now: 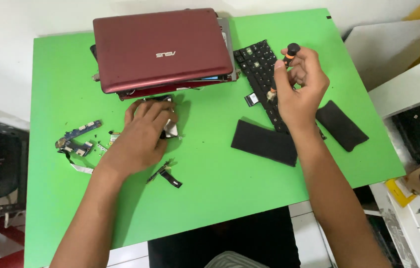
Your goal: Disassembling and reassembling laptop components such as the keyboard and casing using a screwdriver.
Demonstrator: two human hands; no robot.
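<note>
a: on the green table [210,198], we press our left hand [140,134] flat on a small metal part [171,130], fingers spread over it rather than clenched, just in front of the red laptop [163,49].

b: our right hand [299,89] is raised over the black keyboard [259,69], its fingers closed round a screwdriver [289,53] with a black cap and orange band. the tip is hidden behind our fingers.

a: the laptop lies lid shut at the far edge, a pale logo at the lid's centre, its base askew beneath it.

b: two black pads sit on our right: a long one [264,143] near the keyboard's lower end, a shorter one [341,125] beyond our wrist, apart from each other.

a: a white label [252,99] hangs off the keyboard's left edge; we cannot read it.

b: to the left, a blue circuit board [78,133] and a pale ribbon cable [78,166] lie near the table's edge. a black cable strip [166,174] rests just below our left hand.
</note>
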